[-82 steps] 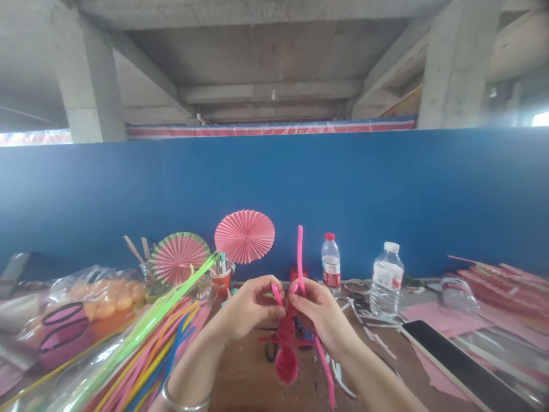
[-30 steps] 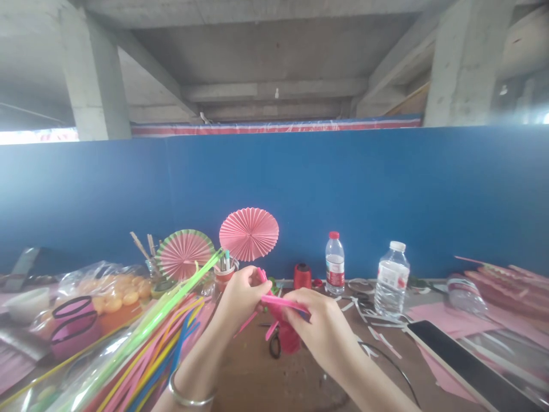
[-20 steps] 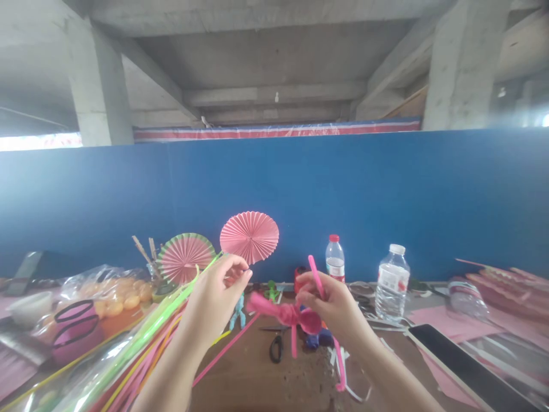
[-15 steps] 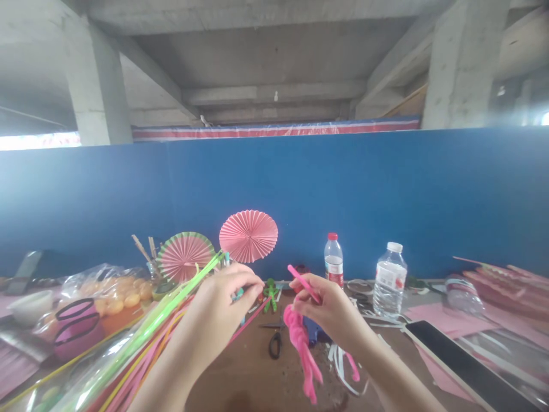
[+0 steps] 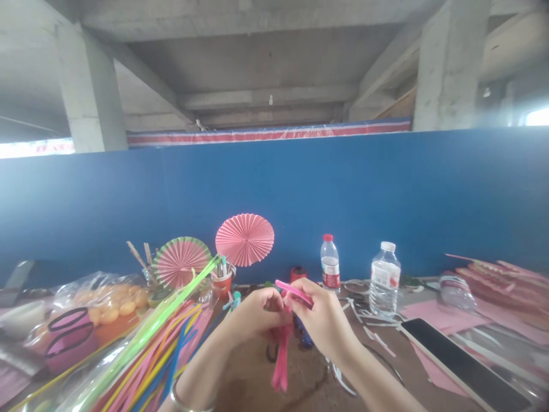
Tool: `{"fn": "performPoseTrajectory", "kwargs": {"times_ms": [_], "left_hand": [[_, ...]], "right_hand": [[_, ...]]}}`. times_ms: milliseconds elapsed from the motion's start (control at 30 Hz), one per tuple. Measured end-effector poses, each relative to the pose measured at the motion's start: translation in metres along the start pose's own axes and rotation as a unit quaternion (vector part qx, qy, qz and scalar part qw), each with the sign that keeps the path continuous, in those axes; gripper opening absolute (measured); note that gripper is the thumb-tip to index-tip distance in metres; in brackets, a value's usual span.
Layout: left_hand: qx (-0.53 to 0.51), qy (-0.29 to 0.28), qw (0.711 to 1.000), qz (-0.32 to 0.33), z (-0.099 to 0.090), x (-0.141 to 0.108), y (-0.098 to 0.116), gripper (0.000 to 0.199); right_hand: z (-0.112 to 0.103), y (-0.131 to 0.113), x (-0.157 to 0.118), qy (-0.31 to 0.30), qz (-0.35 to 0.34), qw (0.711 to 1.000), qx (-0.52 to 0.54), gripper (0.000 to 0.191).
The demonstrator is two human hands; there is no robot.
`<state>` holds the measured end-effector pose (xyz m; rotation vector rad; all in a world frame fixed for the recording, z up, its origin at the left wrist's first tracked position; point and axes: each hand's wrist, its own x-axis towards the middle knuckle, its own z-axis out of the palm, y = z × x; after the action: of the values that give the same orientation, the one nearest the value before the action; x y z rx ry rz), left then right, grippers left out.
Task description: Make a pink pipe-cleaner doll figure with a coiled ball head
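Note:
Close together over the table, my left hand [image 5: 257, 320] and my right hand [image 5: 321, 312] meet around pink fuzzy pipe cleaners [image 5: 281, 363]. My left fingers are closed on the bunch, whose upper part they partly hide; its strands hang down below them. Between my right thumb and fingers a short pink piece [image 5: 294, 291] sticks out to the left. Behind the bunch, only a black handle loop of the scissors [image 5: 271, 352] shows.
Bundled coloured pipe cleaners [image 5: 171, 355] lie at the left, near a bag of orange balls [image 5: 124, 300]. Folded pink paper fans [image 5: 244, 240] stand at the back. Two bottles [image 5: 385, 283], paper scraps and a phone [image 5: 458, 360] are at the right.
My left hand has moved right and down, my right hand slightly left, so they now meet. The pink bunch has shifted left between them. The view has turned slightly right.

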<state>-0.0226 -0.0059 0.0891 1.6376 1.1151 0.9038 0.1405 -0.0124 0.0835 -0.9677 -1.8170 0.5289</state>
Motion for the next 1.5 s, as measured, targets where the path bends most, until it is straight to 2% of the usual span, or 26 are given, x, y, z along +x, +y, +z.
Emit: {"fn": "performPoseTrajectory", "kwargs": {"times_ms": [133, 300, 367, 500, 633, 733, 867, 1000, 1200, 1400, 1500], "left_hand": [[0.003, 0.004, 0.999, 0.04, 0.008, 0.005, -0.002, 0.004], [-0.012, 0.056, 0.996, 0.075, 0.014, 0.009, -0.008, 0.01], [-0.035, 0.06, 0.994, 0.086, 0.014, 0.01, -0.011, 0.008], [-0.156, 0.04, 0.985, 0.064, 0.014, 0.009, -0.011, 0.012], [-0.254, 0.023, 0.966, 0.033, 0.012, 0.007, -0.004, 0.014], [-0.304, -0.001, 0.952, 0.023, 0.008, 0.006, -0.002, 0.01], [-0.337, -0.009, 0.941, 0.031, 0.004, 0.007, -0.002, 0.006], [-0.388, -0.017, 0.921, 0.025, 0.005, 0.009, -0.001, 0.004], [-0.374, -0.035, 0.925, 0.062, 0.008, 0.009, 0.0, 0.011], [-0.35, -0.013, 0.93, 0.11, 0.011, 0.014, -0.007, 0.02], [-0.33, -0.004, 0.938, 0.108, 0.01, 0.016, -0.009, 0.022]], "right_hand": [[0.008, 0.002, -0.001, 0.004, -0.024, 1.0, 0.012, 0.01], [0.012, 0.003, -0.002, 0.011, -0.014, 1.0, 0.019, 0.01], [0.011, 0.003, -0.002, 0.023, -0.012, 1.0, 0.002, 0.009], [0.0, 0.004, -0.001, 0.082, -0.065, 0.994, -0.036, 0.022], [-0.014, 0.006, 0.004, 0.072, -0.044, 0.993, -0.086, 0.04], [-0.021, 0.008, 0.008, 0.073, -0.049, 0.988, -0.127, 0.037], [-0.024, 0.01, 0.011, 0.1, -0.109, 0.985, -0.091, 0.022], [-0.02, 0.013, 0.011, 0.079, -0.143, 0.982, -0.093, 0.028], [-0.013, 0.017, 0.007, 0.105, -0.121, 0.954, -0.253, 0.03], [-0.013, 0.011, 0.003, 0.088, -0.155, 0.953, -0.245, 0.022], [-0.011, 0.01, 0.003, 0.077, -0.159, 0.954, -0.241, 0.021]]}}
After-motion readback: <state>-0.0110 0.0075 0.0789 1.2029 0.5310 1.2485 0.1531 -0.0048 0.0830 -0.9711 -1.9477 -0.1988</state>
